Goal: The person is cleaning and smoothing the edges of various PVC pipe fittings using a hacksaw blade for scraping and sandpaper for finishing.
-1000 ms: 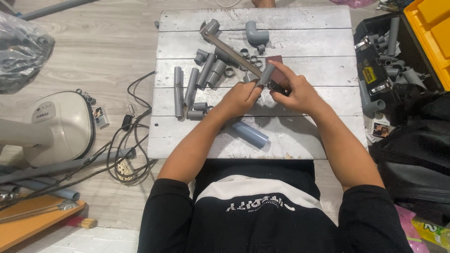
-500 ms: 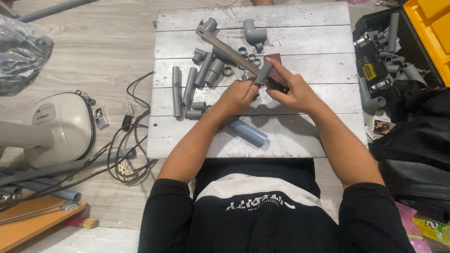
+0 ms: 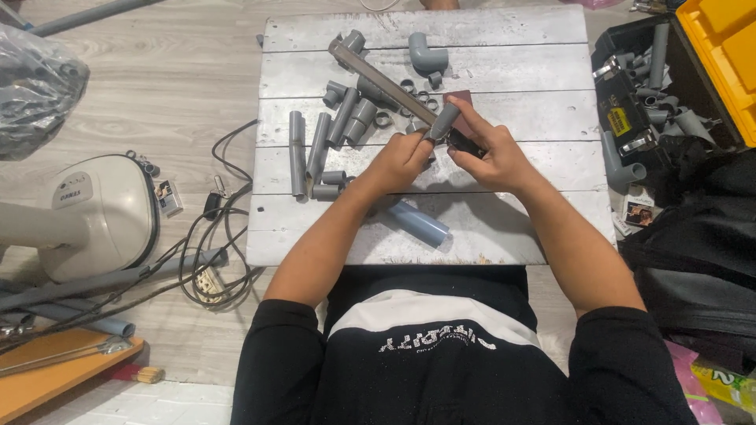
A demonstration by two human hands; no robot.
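Observation:
My left hand (image 3: 398, 161) pinches a short grey pipe piece (image 3: 443, 122) over the white plank table (image 3: 504, 118). My right hand (image 3: 492, 157) grips the black handle (image 3: 465, 145) of a long flat metal blade tool (image 3: 378, 79). The blade runs up and to the left, past the pipe piece and over the loose fittings. The two hands touch at the pipe piece. A dark red flat block (image 3: 461, 101) lies just behind my right fingers.
Several grey pipe lengths (image 3: 319, 145), rings and an elbow (image 3: 425, 55) lie on the table's left and far part. A wider blue-grey pipe (image 3: 419, 223) lies near me. A black toolbox of fittings (image 3: 646, 86) stands at the right; a fan base (image 3: 102, 212) and cables (image 3: 213, 236) lie at the left.
The blade's far tip has slid a little up and to the left. Both hands stay together on the pipe piece, almost unmoved.

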